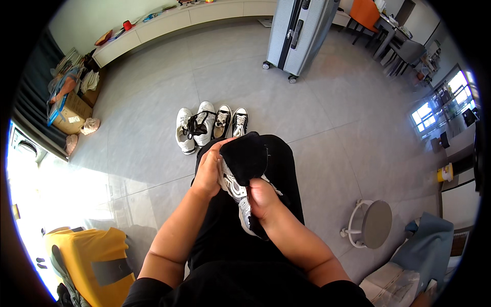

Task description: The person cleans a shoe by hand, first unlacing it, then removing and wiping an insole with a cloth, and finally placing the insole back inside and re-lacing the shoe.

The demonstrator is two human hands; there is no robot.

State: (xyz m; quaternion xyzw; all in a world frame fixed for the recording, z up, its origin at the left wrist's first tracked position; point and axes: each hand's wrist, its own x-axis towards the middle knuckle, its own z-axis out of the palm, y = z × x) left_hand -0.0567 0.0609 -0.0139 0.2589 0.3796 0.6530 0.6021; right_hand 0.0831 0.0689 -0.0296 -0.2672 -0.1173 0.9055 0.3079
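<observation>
A white, grey and black sneaker (pixel 236 190) rests over my lap, tilted, with its lower end toward my body. Over its far end lies a soft black piece of fabric (pixel 246 156) with a little white stitching; whether it is part of the shoe I cannot tell. My left hand (pixel 208 171) is closed round the left side of the sneaker, fingers at the fabric's edge. From the right, my right hand (pixel 263 197) is closed on the sneaker, its fingertips hidden beneath the fabric and the shoe.
Beyond my knees stand a pair of white shoes (pixel 204 123) and a pair of black canvas sneakers (pixel 239 123). A silver suitcase (pixel 286 38) is farther off. At right is a round stool (pixel 377 225); at lower left, a yellow-covered chair (pixel 92 256). Cardboard boxes (pixel 74 112) stand at far left.
</observation>
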